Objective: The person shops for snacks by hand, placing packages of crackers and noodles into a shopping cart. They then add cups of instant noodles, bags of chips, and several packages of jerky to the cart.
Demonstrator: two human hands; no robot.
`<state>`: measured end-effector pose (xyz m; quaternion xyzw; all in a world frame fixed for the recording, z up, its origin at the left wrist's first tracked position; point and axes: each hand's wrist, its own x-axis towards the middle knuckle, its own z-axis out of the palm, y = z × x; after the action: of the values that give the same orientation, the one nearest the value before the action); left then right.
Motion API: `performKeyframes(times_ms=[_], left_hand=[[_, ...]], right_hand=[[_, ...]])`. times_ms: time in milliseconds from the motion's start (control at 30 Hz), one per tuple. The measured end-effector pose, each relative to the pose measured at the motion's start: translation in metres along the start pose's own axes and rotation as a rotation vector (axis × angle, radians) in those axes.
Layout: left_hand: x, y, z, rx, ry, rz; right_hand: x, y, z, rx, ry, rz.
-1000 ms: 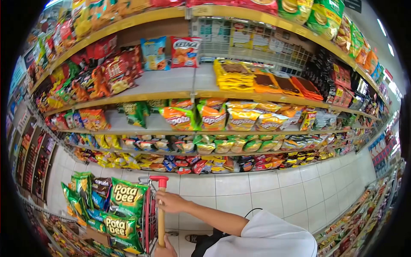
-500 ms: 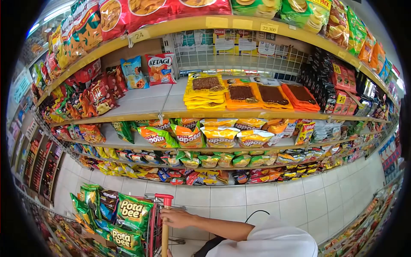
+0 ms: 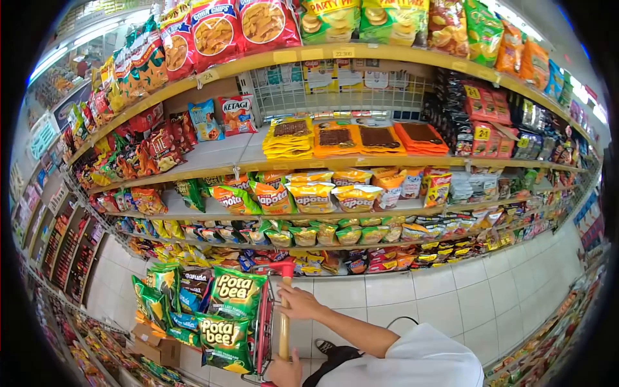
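Note:
My right hand (image 3: 300,303) is wrapped round the pale bar of a shopping cart handle (image 3: 284,326), close to its red end. Lower in the view, my left hand (image 3: 284,370) grips the other end of the same handle; part of it is cut off by the bottom edge. Ahead of the handle, the cart carries two green Pota Bee chip bags (image 3: 235,293), one above the other in view. Beside them lie a dark Garuda bag (image 3: 195,284), blue packs (image 3: 187,302) and more green bags (image 3: 150,302).
A long snack shelf (image 3: 380,161) with several tiers runs alongside, holding yellow and orange flat packs (image 3: 335,137) and Japota chip bags (image 3: 309,197). A cardboard box (image 3: 157,347) is beside the cart at lower left. White tiled floor (image 3: 400,293) lies between the shelves. My shoe (image 3: 325,347) shows below.
The cart and both hands appear farther right and higher in view. More of my left hand, my shoe and the cardboard box have come into sight. Both hands keep to the handle.

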<state>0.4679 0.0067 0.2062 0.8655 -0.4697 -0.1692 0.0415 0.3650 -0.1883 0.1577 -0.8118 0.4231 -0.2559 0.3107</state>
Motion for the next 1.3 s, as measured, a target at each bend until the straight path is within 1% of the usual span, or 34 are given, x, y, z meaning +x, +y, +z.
performKeyframes(times_ms=[67,100,133,200,233,267,300,333,367,400,467,533,567,600,633,667,700,733,767,800,833,867,933,967,1000,1033,1067,1100,1133,1167,1200,1233,1267,1300], left_hand=[[-0.015,0.014,0.003,-0.030,0.077,0.037],[-0.013,0.011,0.015,-0.085,-0.059,0.032],[-0.016,0.011,0.026,-0.091,-0.070,0.033],[-0.028,0.016,0.038,-0.161,-0.052,0.192],[-0.036,0.020,0.043,-0.165,-0.062,0.187],[-0.040,0.032,0.039,-0.181,-0.112,0.199],[-0.045,0.043,0.034,-0.192,-0.165,0.209],[-0.049,0.049,0.035,-0.194,-0.167,0.208],[-0.054,0.054,0.035,-0.245,-0.204,0.229],[-0.059,0.058,0.036,-0.295,-0.238,0.249],[-0.069,0.064,0.040,-0.325,-0.247,0.257],[-0.082,0.067,0.039,-0.342,-0.035,0.531],[-0.088,0.065,0.032,-0.337,-0.036,0.516],[-0.092,0.066,0.022,-0.462,0.030,0.661],[-0.095,0.063,0.018,-0.585,0.095,0.800],[-0.096,0.058,0.019,-0.580,0.091,0.776],[-0.098,0.051,0.022,-0.658,0.104,0.822],[-0.107,0.043,0.026,-0.733,0.121,0.843],[-0.115,0.037,0.030,-0.767,0.191,0.758],[-0.121,0.031,0.034,-0.765,0.245,0.697],[-0.129,0.028,0.037,-0.803,0.223,0.589],[-0.137,0.026,0.041,-0.846,0.204,0.486],[-0.140,0.019,0.062,-0.903,0.266,0.370],[-0.141,0.019,0.070,-0.898,0.299,0.285],[-0.143,0.015,0.077,-0.895,0.328,0.198],[-0.141,0.014,0.085,-0.974,0.275,0.096],[-0.136,0.013,0.098,-0.974,0.300,0.072],[-0.133,0.011,0.114,-1.088,0.266,-0.037],[-0.133,0.010,0.128,-1.200,0.229,-0.146],[-0.131,0.011,0.140,-1.198,0.242,-0.165],[-0.127,0.014,0.147,-1.261,0.236,-0.190],[-0.124,0.014,0.153,-1.326,0.228,-0.207],[-0.118,0.020,0.150,-1.327,0.237,-0.207],[-0.112,0.025,0.145,-1.381,0.207,-0.317]], right_hand=[[-0.015,-0.010,-0.026,-0.100,-0.051,0.113],[-0.021,-0.006,-0.031,-0.075,-0.083,0.160],[-0.028,-0.005,-0.034,-0.082,-0.089,0.169],[-0.045,-0.003,-0.037,-0.154,0.051,0.184],[-0.052,0.002,-0.035,-0.180,0.051,0.217],[-0.058,0.002,-0.038,-0.183,0.044,0.218],[-0.063,0.001,-0.044,-0.123,0.055,0.310],[-0.068,0.001,-0.048,-0.066,0.072,0.398],[-0.075,0.001,-0.051,-0.019,0.131,0.404],[-0.078,0.003,-0.056,-0.017,0.129,0.403],[-0.083,0.011,-0.073,-0.035,0.076,0.496],[-0.092,0.030,-0.084,-0.046,0.085,0.493],[-0.097,0.039,-0.088,-0.069,0.114,0.455],[-0.099,0.041,-0.098,-0.092,0.144,0.416],[-0.103,0.043,-0.109,-0.063,0.105,0.451],[-0.107,0.049,-0.118,-0.024,0.117,0.435],[-0.111,0.065,-0.120,-0.049,0.158,0.359],[-0.115,0.090,-0.115,-0.120,0.249,0.225],[-0.117,0.094,-0.122,-0.043,0.221,0.306],[-0.121,0.104,-0.124,0.037,0.284,0.269],[-0.124,0.112,-0.131,0.005,0.261,0.249],[-0.124,0.106,-0.146,0.034,0.210,0.344],[-0.131,0.121,-0.159,-0.019,0.265,0.237],[-0.134,0.125,-0.169,0.028,0.222,0.284],[-0.137,0.124,-0.176,0.017,0.234,0.225],[-0.141,0.124,-0.185,0.091,0.214,0.256],[-0.141,0.127,-0.195,0.160,0.205,0.284],[-0.143,0.134,-0.202,0.166,0.182,0.270],[-0.146,0.142,-0.208,0.115,0.204,0.219],[-0.149,0.151,-0.214,0.065,0.230,0.168],[-0.153,0.164,-0.220,0.073,0.215,0.161],[-0.156,0.174,-0.224,0.071,0.210,0.179],[-0.158,0.185,-0.229,0.068,0.211,0.197],[-0.160,0.188,-0.236,0.049,0.215,0.182]])
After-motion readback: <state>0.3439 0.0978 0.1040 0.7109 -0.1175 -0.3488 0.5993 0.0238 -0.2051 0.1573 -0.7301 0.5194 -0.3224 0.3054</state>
